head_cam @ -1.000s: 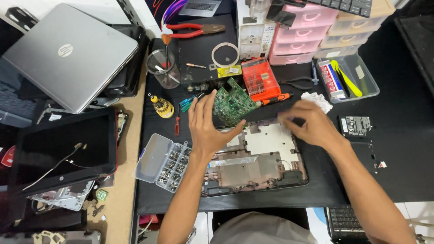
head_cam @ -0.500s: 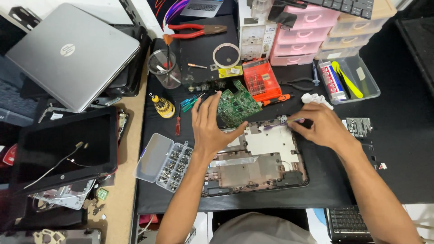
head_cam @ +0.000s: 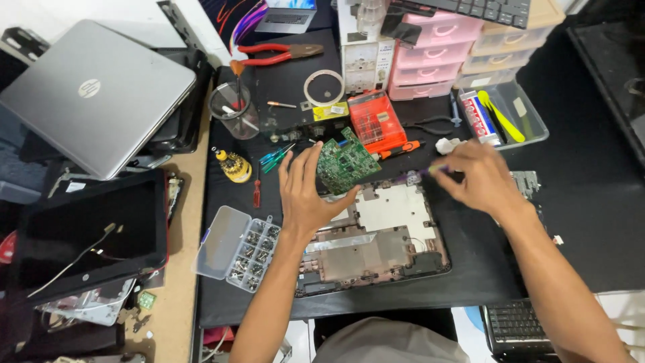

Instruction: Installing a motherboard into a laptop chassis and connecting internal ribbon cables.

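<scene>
Over on the left sits a closed silver laptop (head_cam: pixel 94 94) and a clear screw organizer (head_cam: pixel 236 247); mid-mat, left hand (head_cam: pixel 306 195) pinches the green circuit board (head_cam: pixel 346 161), tilted up over the opened laptop base (head_cam: pixel 376 235), while right hand (head_cam: pixel 480 178) fingers are curled round a thin purple-handled tool (head_cam: pixel 420 173).

A: What does the left hand (head_cam: pixel 306 195) hold?
B: A green board (head_cam: pixel 346 161), tipped up over the open laptop base (head_cam: pixel 376 235).
A: And the right hand (head_cam: pixel 480 178)?
B: It pinches a thin tool (head_cam: pixel 426 172).
</scene>
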